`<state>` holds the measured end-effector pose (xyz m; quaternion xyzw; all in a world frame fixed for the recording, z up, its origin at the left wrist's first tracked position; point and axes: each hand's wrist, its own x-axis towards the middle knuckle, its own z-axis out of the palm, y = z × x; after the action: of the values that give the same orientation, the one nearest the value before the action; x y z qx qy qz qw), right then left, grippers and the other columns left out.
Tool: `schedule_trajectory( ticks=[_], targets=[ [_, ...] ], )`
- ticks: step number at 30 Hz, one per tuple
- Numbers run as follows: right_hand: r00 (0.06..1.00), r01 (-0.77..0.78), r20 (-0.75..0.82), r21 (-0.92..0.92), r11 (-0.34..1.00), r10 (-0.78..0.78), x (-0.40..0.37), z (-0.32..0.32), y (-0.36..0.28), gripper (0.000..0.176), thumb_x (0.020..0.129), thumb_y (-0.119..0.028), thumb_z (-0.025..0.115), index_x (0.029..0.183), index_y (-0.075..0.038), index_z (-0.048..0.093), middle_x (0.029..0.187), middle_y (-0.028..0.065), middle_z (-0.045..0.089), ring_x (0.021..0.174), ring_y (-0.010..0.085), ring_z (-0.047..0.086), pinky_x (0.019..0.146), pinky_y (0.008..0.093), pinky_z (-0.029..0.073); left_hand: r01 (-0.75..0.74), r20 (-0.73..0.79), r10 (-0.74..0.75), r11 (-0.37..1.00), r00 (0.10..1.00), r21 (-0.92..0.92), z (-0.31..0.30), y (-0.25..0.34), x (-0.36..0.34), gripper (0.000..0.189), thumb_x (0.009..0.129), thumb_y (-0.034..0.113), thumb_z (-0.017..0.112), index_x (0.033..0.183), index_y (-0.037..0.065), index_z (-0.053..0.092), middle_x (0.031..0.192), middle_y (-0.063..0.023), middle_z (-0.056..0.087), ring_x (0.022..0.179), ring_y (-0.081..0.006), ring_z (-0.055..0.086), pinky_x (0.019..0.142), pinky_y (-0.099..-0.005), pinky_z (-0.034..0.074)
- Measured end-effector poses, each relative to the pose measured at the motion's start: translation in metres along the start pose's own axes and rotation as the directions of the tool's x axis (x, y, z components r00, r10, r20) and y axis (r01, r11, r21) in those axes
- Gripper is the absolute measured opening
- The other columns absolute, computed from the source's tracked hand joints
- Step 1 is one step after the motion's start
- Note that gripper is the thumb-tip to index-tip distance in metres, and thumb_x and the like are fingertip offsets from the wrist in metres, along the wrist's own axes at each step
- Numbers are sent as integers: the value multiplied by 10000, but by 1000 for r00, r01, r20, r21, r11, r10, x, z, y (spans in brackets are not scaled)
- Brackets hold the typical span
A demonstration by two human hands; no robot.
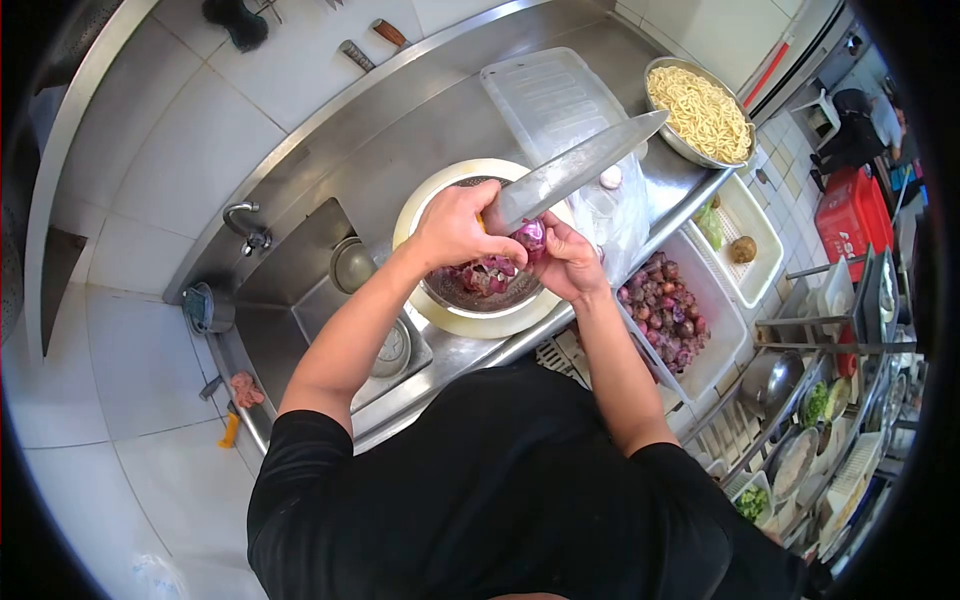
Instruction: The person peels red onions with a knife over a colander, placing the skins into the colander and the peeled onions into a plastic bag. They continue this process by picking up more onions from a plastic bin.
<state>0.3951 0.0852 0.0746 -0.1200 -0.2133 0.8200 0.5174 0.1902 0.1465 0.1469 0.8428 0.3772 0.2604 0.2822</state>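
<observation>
A large knife (585, 168) points up and to the right, its handle mostly hidden in my left hand (460, 228), whose fingers are closed round it. My right hand (570, 262) has its fingers bent round a purple onion (530, 236), against the base of the blade. Both hands are over a metal colander (455, 292) that holds purple onion pieces and skins (485, 277). The colander sits in a wide cream-coloured bowl (440, 315). Below and right of my right hand, a white crate holds many small red onions (665, 310).
A bowl of noodles (700, 113) stands at the counter's far right, near a clear plastic lid (550, 95). The sink (300, 262) and tap (246, 228) are at left. Shelves (835, 348) and a person (862, 120) are at right.
</observation>
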Motion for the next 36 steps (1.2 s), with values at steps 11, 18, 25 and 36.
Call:
schedule_trajectory(
  ticks=[11, 18, 25, 36],
  targets=[
    [1000, 10, -21, -69, 998, -11, 3, -16, -1, 503, 986, -185, 605, 1413, 9, 422, 1177, 146, 631, 1000, 251, 628, 817, 389, 503, 14, 30, -14, 1000, 999, -28, 10, -9, -6, 502, 753, 467, 845, 821, 32, 603, 676, -125, 589, 602, -265, 564, 590, -361, 446],
    [960, -13, -276, -203, 979, -45, 29, 8, -3, 321, 1037, -153, 485, 1301, 29, 506, 1137, 151, 641, 890, 231, 616, 761, 350, 515, 194, -40, -197, 978, 980, -73, 0, -30, -10, 558, 748, 587, 787, 754, 40, 680, 614, -98, 640, 544, -231, 591, 551, -361, 453],
    [986, -1, -162, -221, 975, -36, 41, -8, 0, 330, 1050, -124, 456, 1340, 31, 483, 1109, 173, 664, 876, 238, 649, 782, 341, 542, 278, -151, -284, 959, 947, -55, -2, -30, -34, 548, 714, 556, 839, 789, 35, 686, 651, -96, 656, 582, -208, 625, 577, -348, 479],
    [995, 2, -94, -391, 920, -41, 13, 9, 1, 583, 965, -68, 648, 1485, -14, 388, 1230, 75, 619, 1066, 149, 601, 936, 302, 486, 309, -122, -295, 943, 948, 123, -11, -26, -29, 627, 726, 612, 792, 839, 17, 628, 721, -181, 659, 687, -362, 665, 652, -432, 507]
  ],
)
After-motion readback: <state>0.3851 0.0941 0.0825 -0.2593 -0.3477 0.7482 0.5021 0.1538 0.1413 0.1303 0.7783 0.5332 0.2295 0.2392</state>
